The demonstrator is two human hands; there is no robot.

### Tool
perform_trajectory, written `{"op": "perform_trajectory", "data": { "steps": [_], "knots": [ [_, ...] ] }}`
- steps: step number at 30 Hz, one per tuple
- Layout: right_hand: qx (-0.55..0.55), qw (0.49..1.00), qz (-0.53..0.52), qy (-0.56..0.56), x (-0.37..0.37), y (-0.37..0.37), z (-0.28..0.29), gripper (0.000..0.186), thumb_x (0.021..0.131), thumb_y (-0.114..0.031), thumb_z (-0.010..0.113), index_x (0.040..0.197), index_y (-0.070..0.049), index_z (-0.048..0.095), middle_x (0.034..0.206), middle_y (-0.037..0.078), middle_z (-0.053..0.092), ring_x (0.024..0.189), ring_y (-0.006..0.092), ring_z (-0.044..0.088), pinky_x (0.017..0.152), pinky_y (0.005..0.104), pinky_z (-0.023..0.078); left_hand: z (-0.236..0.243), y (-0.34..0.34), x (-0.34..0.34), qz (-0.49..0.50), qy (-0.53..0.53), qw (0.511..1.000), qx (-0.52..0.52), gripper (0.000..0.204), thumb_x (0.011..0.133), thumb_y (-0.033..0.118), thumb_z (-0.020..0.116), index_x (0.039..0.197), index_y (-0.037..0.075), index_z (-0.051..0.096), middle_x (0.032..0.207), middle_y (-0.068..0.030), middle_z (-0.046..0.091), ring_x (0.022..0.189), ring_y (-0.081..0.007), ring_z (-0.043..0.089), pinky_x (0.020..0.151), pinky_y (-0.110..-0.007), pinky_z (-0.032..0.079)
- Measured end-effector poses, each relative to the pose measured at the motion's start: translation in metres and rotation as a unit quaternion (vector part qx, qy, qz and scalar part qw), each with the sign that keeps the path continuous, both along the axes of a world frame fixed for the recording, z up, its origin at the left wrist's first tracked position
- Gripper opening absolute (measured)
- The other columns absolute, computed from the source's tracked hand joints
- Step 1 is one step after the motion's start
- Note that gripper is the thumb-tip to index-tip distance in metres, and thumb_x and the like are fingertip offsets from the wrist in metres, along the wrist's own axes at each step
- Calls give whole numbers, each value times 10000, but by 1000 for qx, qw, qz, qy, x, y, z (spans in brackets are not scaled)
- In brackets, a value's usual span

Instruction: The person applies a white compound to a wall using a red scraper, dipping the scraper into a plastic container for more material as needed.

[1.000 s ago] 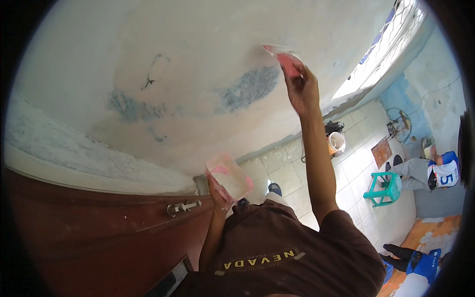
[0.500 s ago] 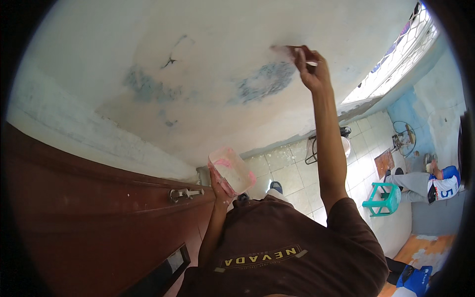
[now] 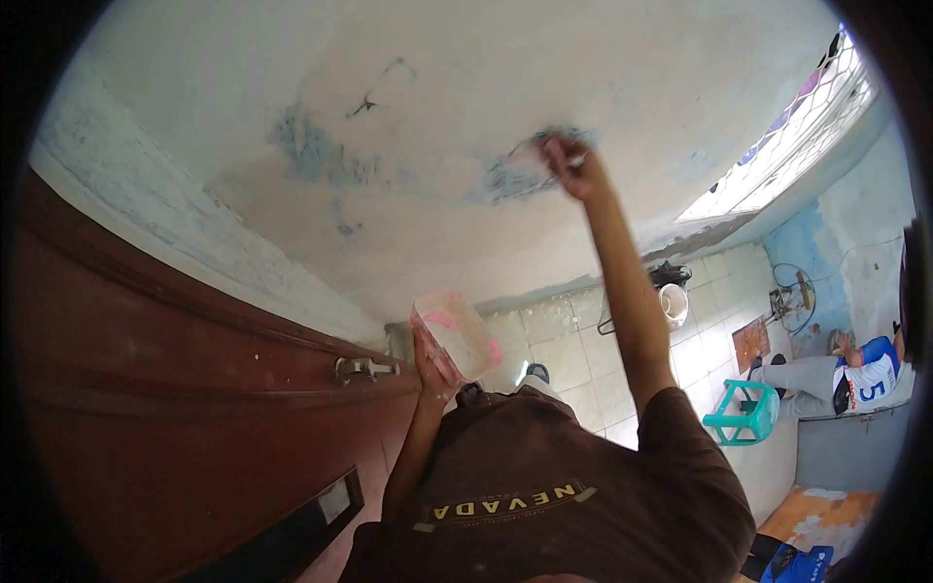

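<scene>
Red-brown and panelled, the door (image 3: 214,389) fills the lower left. Near the centre, the left hand (image 3: 431,374) clasps a pink-smeared tub (image 3: 468,342) by its side, mouth facing the camera, probably to keep the contents in and within the other hand's reach. At upper centre, the right hand (image 3: 571,167) blurs before a bluish-grey patch (image 3: 510,180) on the wall (image 3: 428,228), fingers seemingly pinched around a pinkish tool (image 3: 536,154), perhaps to press its edge flat. That arm stretches nearly straight; the left is held low. Right of frame stands a green stool (image 3: 739,420).
</scene>
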State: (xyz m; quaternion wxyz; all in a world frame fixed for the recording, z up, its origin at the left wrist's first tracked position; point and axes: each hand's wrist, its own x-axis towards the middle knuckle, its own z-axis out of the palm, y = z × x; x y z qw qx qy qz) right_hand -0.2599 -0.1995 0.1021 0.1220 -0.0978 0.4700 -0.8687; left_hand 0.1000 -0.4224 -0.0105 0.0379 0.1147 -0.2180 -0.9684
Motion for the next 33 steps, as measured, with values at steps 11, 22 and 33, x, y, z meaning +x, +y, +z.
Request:
{"op": "perform_trajectory", "data": {
  "steps": [11,22,33],
  "knots": [
    [-27,984,-162,-69,83,58,-31,235,1018,-111,456,900,37,595,1052,202,673,1067,279,670,1017,355,557,-4,6,-9,3,-1,1000,7,700,1011,641,371,1528,171,334,1480,-74,449,1340,-304,473,1097,-524,429],
    [-166,983,18,-74,41,35,159,257,1010,-71,475,1063,145,603,1116,243,615,1009,221,598,860,201,588,-16,17,-22,-21,3,1000,10,741,998,659,386,1552,178,290,1509,-81,417,1370,-299,448,1124,-506,405],
    [-149,908,98,-378,66,62,-60,296,993,-64,446,1146,161,563,1117,272,586,1052,337,634,930,321,607,-32,67,-51,69,18,997,-34,689,1029,591,378,1572,187,247,1552,-67,366,1408,-291,403,1132,-500,389]
  ]
}}
